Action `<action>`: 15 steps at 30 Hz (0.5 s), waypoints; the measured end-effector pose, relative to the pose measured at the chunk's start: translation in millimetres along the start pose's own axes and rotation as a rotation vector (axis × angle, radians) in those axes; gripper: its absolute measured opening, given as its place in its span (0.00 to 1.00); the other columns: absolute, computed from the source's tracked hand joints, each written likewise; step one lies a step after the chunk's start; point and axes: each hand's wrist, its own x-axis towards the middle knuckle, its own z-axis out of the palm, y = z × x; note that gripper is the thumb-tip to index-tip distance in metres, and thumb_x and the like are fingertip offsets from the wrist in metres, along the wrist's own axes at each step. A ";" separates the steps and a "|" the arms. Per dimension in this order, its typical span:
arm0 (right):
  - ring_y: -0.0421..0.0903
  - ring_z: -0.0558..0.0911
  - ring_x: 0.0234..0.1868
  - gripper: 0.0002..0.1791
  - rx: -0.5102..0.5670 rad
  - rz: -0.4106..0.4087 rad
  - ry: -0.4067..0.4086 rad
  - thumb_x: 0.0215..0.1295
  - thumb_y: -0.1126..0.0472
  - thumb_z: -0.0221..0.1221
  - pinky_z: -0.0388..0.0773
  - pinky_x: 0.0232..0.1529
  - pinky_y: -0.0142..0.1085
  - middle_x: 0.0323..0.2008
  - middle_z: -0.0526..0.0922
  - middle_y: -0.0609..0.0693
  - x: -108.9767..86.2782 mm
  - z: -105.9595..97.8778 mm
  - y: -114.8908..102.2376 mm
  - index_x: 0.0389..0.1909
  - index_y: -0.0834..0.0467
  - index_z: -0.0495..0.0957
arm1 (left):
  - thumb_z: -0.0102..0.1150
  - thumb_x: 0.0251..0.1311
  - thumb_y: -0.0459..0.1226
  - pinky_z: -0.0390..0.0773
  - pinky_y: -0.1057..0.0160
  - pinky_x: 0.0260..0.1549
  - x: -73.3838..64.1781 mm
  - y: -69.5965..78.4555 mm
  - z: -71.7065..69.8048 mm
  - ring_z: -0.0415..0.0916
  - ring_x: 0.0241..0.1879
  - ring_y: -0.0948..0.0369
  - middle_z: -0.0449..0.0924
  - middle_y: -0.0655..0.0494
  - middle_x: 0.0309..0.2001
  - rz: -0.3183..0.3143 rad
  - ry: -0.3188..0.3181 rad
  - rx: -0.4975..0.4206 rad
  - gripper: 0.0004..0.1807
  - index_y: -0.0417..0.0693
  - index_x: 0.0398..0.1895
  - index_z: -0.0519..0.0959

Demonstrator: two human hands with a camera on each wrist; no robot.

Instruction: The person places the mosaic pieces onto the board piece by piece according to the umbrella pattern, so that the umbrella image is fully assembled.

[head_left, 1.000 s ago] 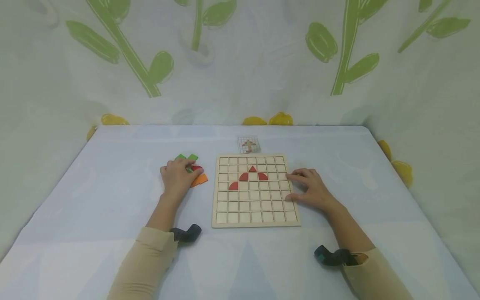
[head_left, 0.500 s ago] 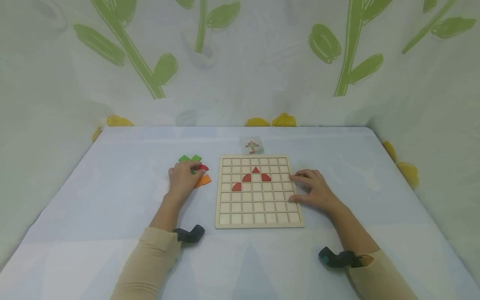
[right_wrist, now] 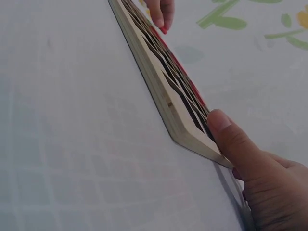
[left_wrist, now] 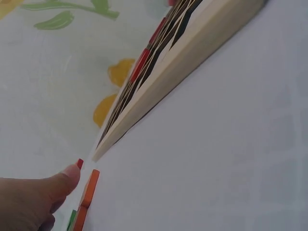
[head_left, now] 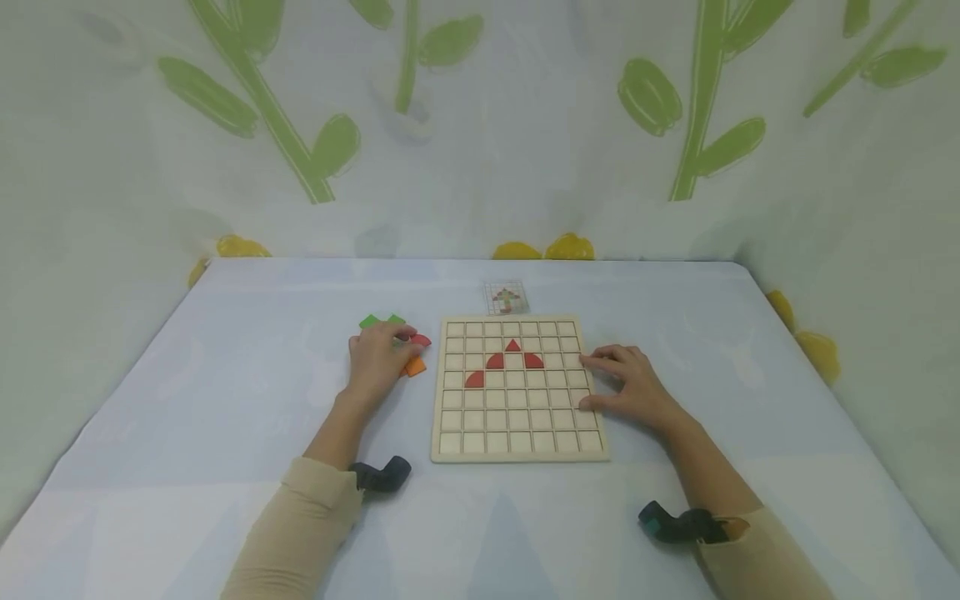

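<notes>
Left hand [head_left: 372, 360] pinched red round-edged flat tile [head_left: 422, 340]; right hand [head_left: 630, 385], fingers spread, touched pale wooden grid board [head_left: 520, 457]. Likely pick-up step; next seemingly called for carrying tile boardward.

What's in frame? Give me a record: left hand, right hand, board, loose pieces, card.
left hand: pinches a red piece
right hand: touches the right edge of the board
board: square grid; holds one red triangle and three rounded red pieces
loose pieces: green and orange, left of board, partly hidden
card: beyond board, small gridded picture
</notes>
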 end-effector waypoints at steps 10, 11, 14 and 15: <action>0.55 0.68 0.53 0.37 0.001 -0.033 0.013 0.40 0.51 0.74 0.63 0.52 0.52 0.50 0.75 0.57 -0.4 0.1 1.5 0.55 0.59 0.77 | 0.66 0.54 0.44 0.59 0.49 0.51 -1.8 18.2 3.6 0.72 0.48 0.53 0.80 0.52 0.43 0.046 -0.012 -0.074 0.17 0.47 0.46 0.81; 0.56 0.68 0.53 0.37 0.004 -0.039 0.017 0.40 0.51 0.74 0.63 0.52 0.52 0.50 0.75 0.57 0.4 -0.2 1.5 0.55 0.60 0.78 | 0.66 0.54 0.44 0.59 0.49 0.52 -2.0 20.0 3.5 0.71 0.48 0.54 0.80 0.53 0.42 0.048 -0.016 -0.085 0.18 0.47 0.46 0.81; 0.56 0.68 0.52 0.36 0.006 -0.044 0.019 0.40 0.52 0.74 0.63 0.51 0.52 0.49 0.76 0.58 1.0 -0.2 1.3 0.54 0.60 0.78 | 0.67 0.53 0.44 0.62 0.49 0.51 -3.0 25.2 3.9 0.71 0.47 0.54 0.80 0.52 0.43 0.062 -0.037 -0.108 0.18 0.47 0.45 0.82; 0.56 0.68 0.52 0.36 0.004 -0.040 0.019 0.40 0.52 0.74 0.63 0.51 0.52 0.49 0.76 0.58 0.7 0.1 1.2 0.54 0.60 0.78 | 0.67 0.53 0.44 0.64 0.50 0.51 -3.4 26.6 4.3 0.71 0.47 0.54 0.80 0.52 0.43 0.066 -0.046 -0.111 0.18 0.47 0.45 0.82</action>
